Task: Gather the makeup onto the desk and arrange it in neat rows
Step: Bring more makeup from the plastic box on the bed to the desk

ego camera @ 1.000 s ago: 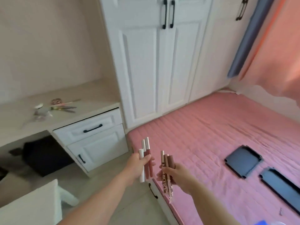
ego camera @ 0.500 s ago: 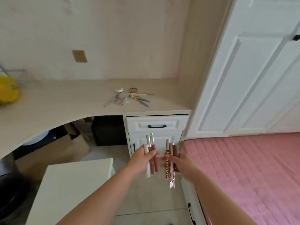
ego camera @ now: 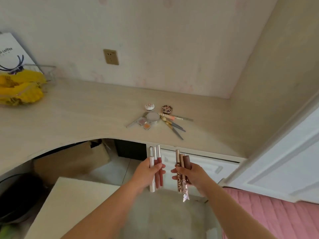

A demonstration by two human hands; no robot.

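Head view looks down over two forearms toward a pale tabletop set against the wall. The left hand has its grip closed around three slim tubes, one white and two reddish, held upright in a fan. The right hand grasps three more sticks in brown and gold tones, one of them ending in a decorated tip that hangs below the palm. Both bunches hover in front of the drawers, short of the tabletop edge and not yet over it. On the tabletop itself a loose pile of makeup already lies: two small round pots, a round compact, a little palette and several pencils or brushes splayed out at angles, touching and crossing one another. A yellow bag sits far to the left, well apart from the pile. The gathering step seems to be under way, with nothing arranged so far. The next move likely calls for carrying both hands forward over the tabletop and laying the sticks down beside the pile, side by side, so that rows can be started.
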